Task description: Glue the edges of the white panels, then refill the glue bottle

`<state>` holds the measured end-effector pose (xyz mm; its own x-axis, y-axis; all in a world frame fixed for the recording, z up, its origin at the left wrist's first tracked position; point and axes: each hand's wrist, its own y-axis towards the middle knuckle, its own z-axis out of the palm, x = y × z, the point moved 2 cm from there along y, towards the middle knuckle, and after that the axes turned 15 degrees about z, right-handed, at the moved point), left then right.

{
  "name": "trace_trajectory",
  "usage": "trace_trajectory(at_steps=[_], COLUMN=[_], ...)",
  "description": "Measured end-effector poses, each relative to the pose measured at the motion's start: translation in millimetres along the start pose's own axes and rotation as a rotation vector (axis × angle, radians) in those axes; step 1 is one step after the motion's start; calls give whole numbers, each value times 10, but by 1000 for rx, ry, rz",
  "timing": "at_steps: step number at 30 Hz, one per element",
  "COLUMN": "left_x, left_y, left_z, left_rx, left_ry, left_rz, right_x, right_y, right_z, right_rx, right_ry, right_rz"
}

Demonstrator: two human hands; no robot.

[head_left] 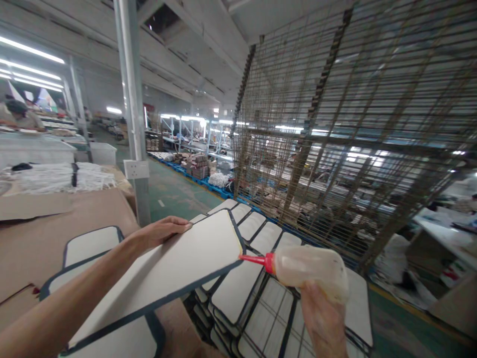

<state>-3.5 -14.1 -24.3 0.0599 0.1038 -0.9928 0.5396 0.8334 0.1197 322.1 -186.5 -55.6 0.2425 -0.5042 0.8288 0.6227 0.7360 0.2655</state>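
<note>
Before us, centre: stacked panels (234, 293), several side by side. Left: table (93, 211), with strips (48, 178) bundled at its far end. Behind the table's right edge: post (130, 99). Beyond the stacks, right: wire rack (316, 114).

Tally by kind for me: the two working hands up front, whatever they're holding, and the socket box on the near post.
Hands: 2 (left hand, right hand)
Held white panel with dark edging: 1
Held squeeze bottle with red nozzle: 1
Socket box on the near post: 1
Total: 5
</note>
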Motion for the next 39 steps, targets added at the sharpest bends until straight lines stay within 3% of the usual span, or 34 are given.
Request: trace_trajectory(at_steps=[12,23,39], left_x=[325,409,391], left_y=[104,139,95], left_z=[38,215,254], left_rx=[-116,-143,-211], left_ry=[-96,-169,-175], left_rz=[-18,19,-4], right_x=[-32,-54,-120], right_y=[30,219,130], right_z=[108,125,221], right_rx=[-36,-127,-67], right_ry=[79,117,60], right_rz=[-32,-71,5])
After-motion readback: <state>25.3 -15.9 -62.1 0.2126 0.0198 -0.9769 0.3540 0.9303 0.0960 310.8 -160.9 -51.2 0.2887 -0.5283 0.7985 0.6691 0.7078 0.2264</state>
